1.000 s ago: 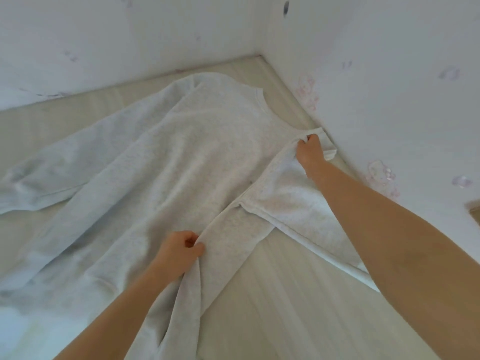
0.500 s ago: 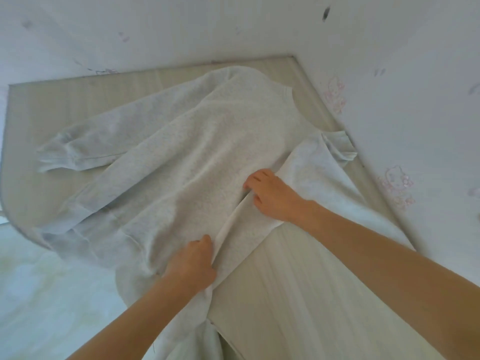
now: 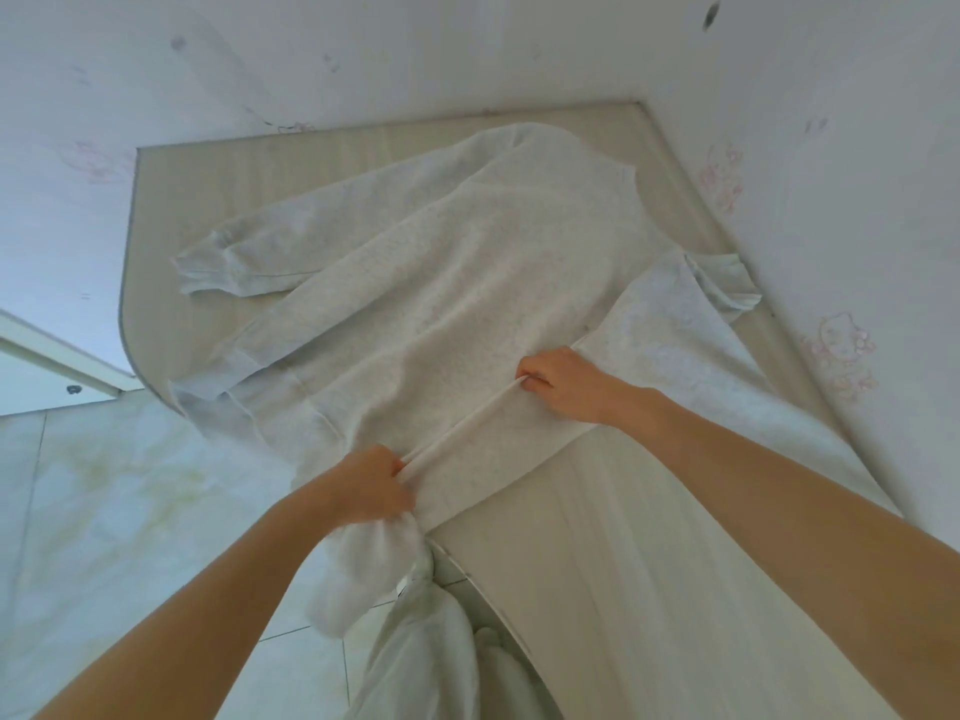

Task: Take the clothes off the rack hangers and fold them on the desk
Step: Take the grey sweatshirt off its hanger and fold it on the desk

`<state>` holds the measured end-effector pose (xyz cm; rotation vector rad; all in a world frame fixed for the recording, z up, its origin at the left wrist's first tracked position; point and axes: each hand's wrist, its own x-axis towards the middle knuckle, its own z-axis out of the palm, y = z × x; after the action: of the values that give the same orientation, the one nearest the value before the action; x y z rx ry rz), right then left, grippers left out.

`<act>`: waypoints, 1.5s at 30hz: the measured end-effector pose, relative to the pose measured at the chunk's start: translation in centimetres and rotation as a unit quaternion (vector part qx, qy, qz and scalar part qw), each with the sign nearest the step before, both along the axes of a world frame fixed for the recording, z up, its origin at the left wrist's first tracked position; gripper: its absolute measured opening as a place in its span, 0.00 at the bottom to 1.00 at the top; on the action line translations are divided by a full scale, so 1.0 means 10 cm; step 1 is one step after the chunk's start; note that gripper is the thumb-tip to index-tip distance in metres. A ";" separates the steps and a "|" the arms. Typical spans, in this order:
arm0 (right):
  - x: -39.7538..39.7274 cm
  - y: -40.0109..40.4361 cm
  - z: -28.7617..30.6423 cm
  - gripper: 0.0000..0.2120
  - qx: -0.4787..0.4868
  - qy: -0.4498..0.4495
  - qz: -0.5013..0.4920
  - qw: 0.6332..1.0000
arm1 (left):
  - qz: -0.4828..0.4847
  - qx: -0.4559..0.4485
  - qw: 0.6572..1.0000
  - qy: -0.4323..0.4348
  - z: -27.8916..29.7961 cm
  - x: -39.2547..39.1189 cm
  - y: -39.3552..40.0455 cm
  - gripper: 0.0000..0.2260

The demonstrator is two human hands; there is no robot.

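One pale grey sweatshirt [image 3: 441, 283] is spread flat across the light wood-grain table [image 3: 597, 563], which is set into a corner formed by white walls [image 3: 363, 54]. At the far left, a glossy tiled floor [image 3: 104, 511] is seen below the table's rounded edge, and part of the garment's hem is draped over that edge. One long sleeve [image 3: 234, 262] is laid out to the left of the body, its cuff resting on the table near the far side. Toward the middle, the left hand [image 3: 371, 485] is closed around a fold of fabric at the near edge of the table, and a bunch of cloth is left hanging below it toward the floor. A taut ridge of fabric is stretched from this hand up to the right hand [image 3: 563, 381], by which the other end of the same fold is pinched between curled fingers. Farther right, the second sleeve [image 3: 691, 324] is laid along the table beside the right wall, with its cuff turned up close to the wall. Faint pink cartoon stickers [image 3: 841, 350] are seen on that wall.
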<state>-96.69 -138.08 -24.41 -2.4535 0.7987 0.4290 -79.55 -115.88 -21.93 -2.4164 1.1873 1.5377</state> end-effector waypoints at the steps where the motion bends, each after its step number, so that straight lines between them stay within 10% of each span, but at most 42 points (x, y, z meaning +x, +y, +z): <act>1: 0.03 -0.01 0.01 0.07 -0.001 0.008 -0.003 1.000 | -0.058 0.001 0.993 -0.099 -0.05 0.03 0.05 0.03; 6: 0.11 -0.05 0.02 0.10 0.009 0.011 -0.023 1.000 | -0.036 -0.042 0.980 -0.193 -0.11 0.24 0.23 0.06; 12: 0.16 -0.11 0.06 0.08 0.031 -0.046 -0.084 0.995 | 0.163 -0.138 0.977 -0.010 0.08 0.46 0.22 0.13; 19: 0.22 -0.11 -0.06 0.07 -0.019 -0.014 -0.126 0.992 | 0.144 -0.069 0.973 0.169 0.23 0.57 0.39 0.12; 26: 0.37 -0.08 -0.10 0.06 -0.053 -0.018 -0.107 0.993 | -0.038 -0.041 0.993 -0.107 -0.09 0.70 0.32 0.08; 33: 0.30 -0.41 0.04 0.09 -0.006 -0.081 -0.167 0.983 | -0.153 -0.073 0.963 -0.209 -0.10 0.61 -0.13 0.05; 45: -0.65 -1.36 0.26 0.15 -0.136 -0.048 -0.392 0.908 | -0.085 -0.230 0.968 -0.045 -0.28 -0.18 -1.42 0.08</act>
<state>-103.22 -151.65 -21.84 -2.1087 1.7781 -0.1165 -81.33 -130.06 -24.75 -2.5167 1.8483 1.1917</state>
